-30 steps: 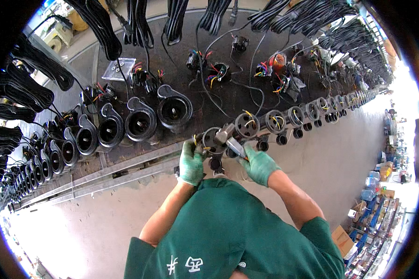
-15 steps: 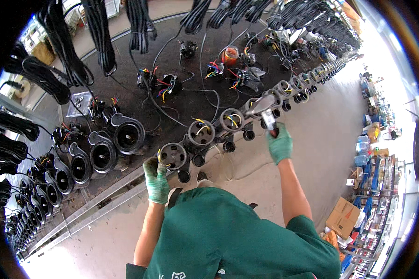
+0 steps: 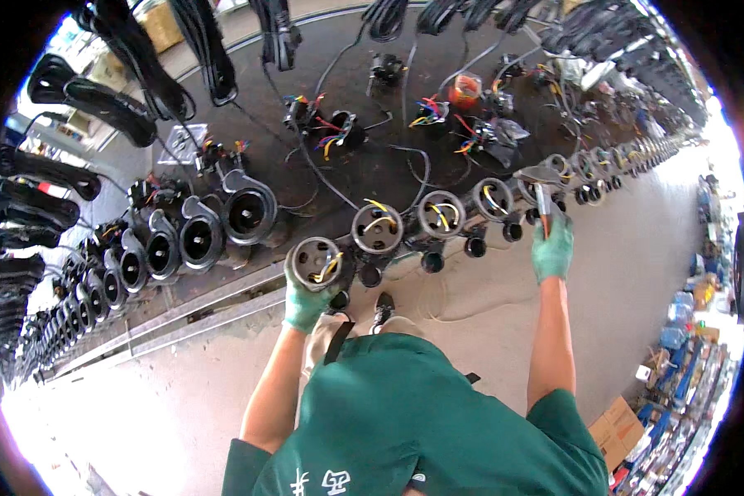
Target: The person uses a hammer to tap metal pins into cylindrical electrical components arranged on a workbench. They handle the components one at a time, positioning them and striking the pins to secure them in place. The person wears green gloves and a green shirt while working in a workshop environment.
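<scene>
At the table's front edge, my left hand (image 3: 306, 299) is wrapped round the near side of a round grey motor housing (image 3: 317, 263). Yellow and white wires lie inside its open top, and a dark side tube pokes out below. My right hand (image 3: 552, 248) is closed round the grip of a hammer (image 3: 543, 198), whose metal head hovers over the row of housings further right. Between my hands stand more open housings, among them one (image 3: 377, 228) and another (image 3: 441, 214), with yellow wire ends sticking up. Both hands wear green gloves.
Black volute pump casings (image 3: 250, 212) line the table's left edge. Wired motor parts (image 3: 339, 132) and an orange roll (image 3: 466, 91) lie on the dark tabletop (image 3: 248, 107). Bundled black cables (image 3: 207, 58) hang along the far side. A cardboard box (image 3: 616, 431) and crowded shelves stand right.
My left hand has gone from beside the end housing to a grip round it, and its wires now lie inside. The hammer remains in my right hand. The whole view has shifted.
</scene>
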Motion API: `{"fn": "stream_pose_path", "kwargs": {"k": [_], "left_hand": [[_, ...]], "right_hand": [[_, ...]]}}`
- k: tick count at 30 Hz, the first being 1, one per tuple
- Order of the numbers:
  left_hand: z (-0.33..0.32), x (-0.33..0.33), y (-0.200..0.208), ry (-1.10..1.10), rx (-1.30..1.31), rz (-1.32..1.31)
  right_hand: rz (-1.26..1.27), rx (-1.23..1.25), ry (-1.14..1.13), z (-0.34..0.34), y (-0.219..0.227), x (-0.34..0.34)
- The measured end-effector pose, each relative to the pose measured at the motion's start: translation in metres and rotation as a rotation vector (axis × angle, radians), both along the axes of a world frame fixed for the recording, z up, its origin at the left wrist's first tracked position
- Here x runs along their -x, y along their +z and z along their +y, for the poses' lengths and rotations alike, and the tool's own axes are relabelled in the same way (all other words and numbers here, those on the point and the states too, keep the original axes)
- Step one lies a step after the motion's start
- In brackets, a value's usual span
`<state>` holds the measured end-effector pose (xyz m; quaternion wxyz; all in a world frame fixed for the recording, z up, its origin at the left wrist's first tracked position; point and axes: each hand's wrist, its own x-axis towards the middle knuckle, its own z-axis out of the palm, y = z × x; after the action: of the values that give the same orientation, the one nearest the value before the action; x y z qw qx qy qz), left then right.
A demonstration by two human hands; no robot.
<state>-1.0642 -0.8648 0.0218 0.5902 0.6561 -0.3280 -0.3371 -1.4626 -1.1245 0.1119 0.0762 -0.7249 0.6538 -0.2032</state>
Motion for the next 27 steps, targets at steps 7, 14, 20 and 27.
{"fn": "stream_pose_path", "kwargs": {"k": [7,14,20,27], "left_hand": [[-0.025,-0.018,-0.016,-0.044,0.071,0.034],[-0.093,-0.052,-0.031,-0.006,0.239,0.412],[-0.122,-0.084,-0.044,-0.003,-0.190,0.222],[-0.122,-0.084,-0.034,-0.022,-0.170,0.437]], "right_hand": [[-0.280,-0.445,1.165,0.132,-0.001,-0.171],[0.219,-0.185,1.165,0.178,-0.079,-0.285],[0.245,-0.290,1.041,0.150,-0.045,-0.321],[0.213,-0.261,1.054,0.144,-0.043,-0.326]]}}
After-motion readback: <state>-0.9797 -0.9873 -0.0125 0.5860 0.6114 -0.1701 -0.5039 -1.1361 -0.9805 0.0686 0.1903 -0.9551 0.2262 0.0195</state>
